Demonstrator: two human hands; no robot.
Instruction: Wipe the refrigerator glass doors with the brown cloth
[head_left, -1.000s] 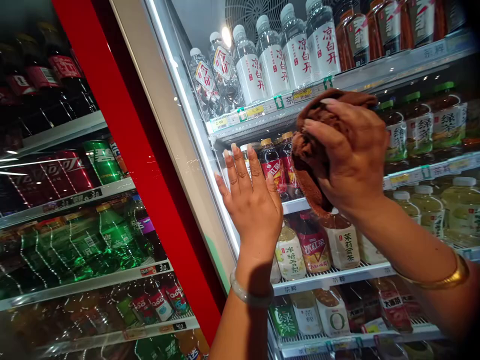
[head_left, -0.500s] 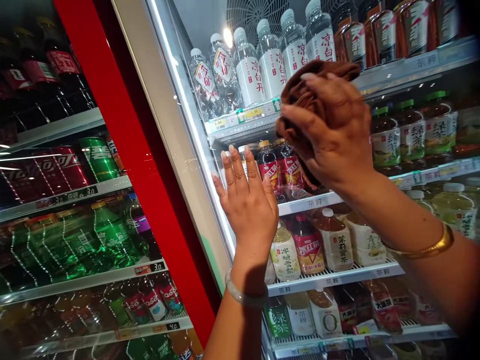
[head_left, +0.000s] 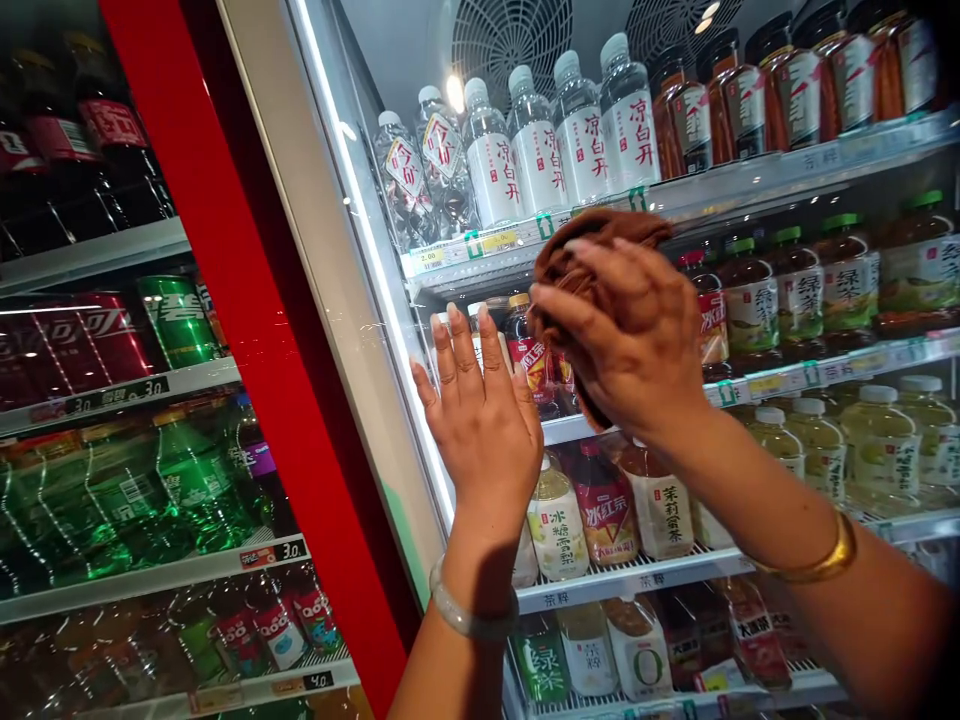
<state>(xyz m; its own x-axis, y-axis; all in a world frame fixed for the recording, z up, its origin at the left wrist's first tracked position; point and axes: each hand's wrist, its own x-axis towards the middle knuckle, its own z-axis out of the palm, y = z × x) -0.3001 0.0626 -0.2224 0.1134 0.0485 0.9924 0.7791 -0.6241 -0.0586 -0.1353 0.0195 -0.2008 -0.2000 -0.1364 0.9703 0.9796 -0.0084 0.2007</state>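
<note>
A bunched brown cloth (head_left: 574, 265) is gripped in my right hand (head_left: 637, 330), raised in front of the glass of a lit drinks cooler. Its folds stick out past my fingers and hang below the palm. My left hand (head_left: 484, 420) lies flat against the glass near the cooler's left edge, fingers spread and pointing up, holding nothing. Behind the hands, seen through the glass, are iced tea bottles (head_left: 529, 365) and clear water bottles (head_left: 491, 165).
To the left, a red cooler frame (head_left: 247, 330) slants beside a beige strip (head_left: 300, 220). Beyond it, another cooler holds green bottles (head_left: 199, 480) and cans (head_left: 176, 320). Dark amber bottles (head_left: 795, 95) line the top right shelf, above green-capped tea bottles (head_left: 847, 275).
My right hand has moved down and a little left with the cloth. My left hand stays flat on the glass, and the view has shifted slightly.
</note>
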